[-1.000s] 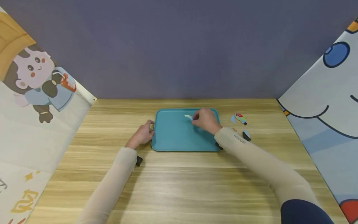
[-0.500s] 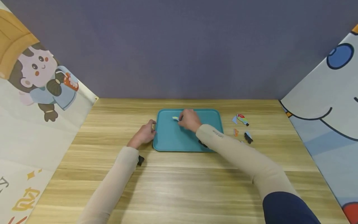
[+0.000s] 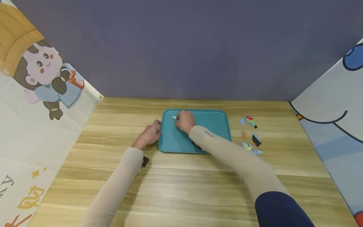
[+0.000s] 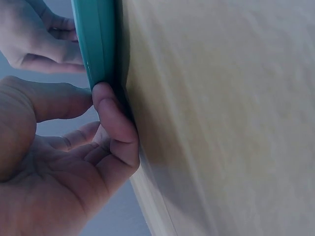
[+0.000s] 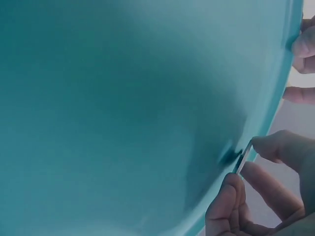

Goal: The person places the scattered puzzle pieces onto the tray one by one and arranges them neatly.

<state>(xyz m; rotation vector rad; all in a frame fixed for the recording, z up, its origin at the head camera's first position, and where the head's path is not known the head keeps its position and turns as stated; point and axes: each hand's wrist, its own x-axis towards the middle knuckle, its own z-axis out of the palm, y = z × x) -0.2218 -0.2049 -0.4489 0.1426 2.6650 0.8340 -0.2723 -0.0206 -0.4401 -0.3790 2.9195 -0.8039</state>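
Note:
My left hand [image 3: 150, 135] is at the left edge of a teal tray [image 3: 211, 120]. In the left wrist view, its thumb and index finger pinch the tray's rim [image 4: 96, 42]. Over the far left part of the tray, my right hand [image 3: 186, 121] pinches a small flat piece [image 3: 174, 117] with yellow-green and pale blue on it. The right wrist view shows this thin piece [image 5: 243, 156] edge-on between thumb and fingertips, close to the tray surface, with its shadow beneath. The fingers hide most of its face.
Right of the tray, several flat cut-out pieces lie on the wooden table: a red-and-green one [image 3: 250, 121], an orange one [image 3: 243, 135], a black-and-blue one [image 3: 256, 140] and a yellow-and-blue one [image 3: 251, 148]. Purple-grey panelling [image 3: 193, 50] stands behind the table.
My right hand has moved left across the tray with the small piece, uncovering the yellow-and-blue piece on the table. The left hand stays at the tray's edge.

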